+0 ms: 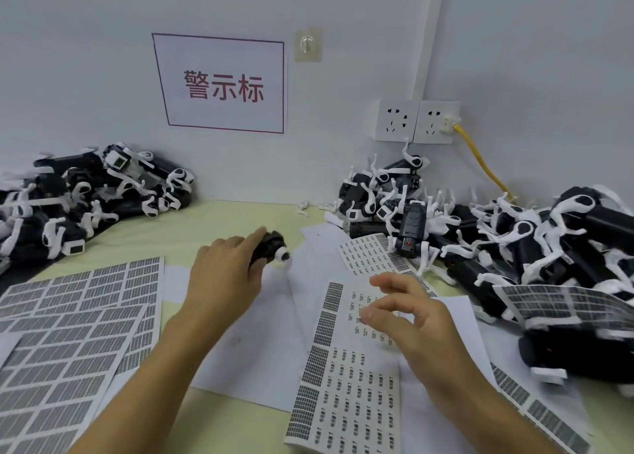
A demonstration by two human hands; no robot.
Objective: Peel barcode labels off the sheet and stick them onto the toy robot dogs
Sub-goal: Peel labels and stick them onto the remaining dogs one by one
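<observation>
Holding one toy robot dog point(271, 247) against the tabletop point(212, 220) at about 12 o'clock from the person's seat, the left hand point(226, 271) wraps its fingers over the dog's black body; most of the toy is hidden under the hand, so whether it already carries a label cannot be told. The right hand point(408, 320) hovers at 2 o'clock over a partly used label sheet point(346, 381), thumb and forefinger drawn close together; blur prevents telling whether a peeled label sits between them. On this sheet only the column of barcodes along its left edge remains, a sign that many labels have been taken. Full barcode sheets point(75, 333) lie stacked at 9 o'clock, apparently untouched. A heap of dogs point(92, 193) rests at 10 o'clock and a larger heap of dogs point(514, 247) at 2 to 3 o'clock, another sheet point(562, 304) draped on it. Which heap is finished is not evident; judged by the stock of labels and toys, much work appears to remain.
</observation>
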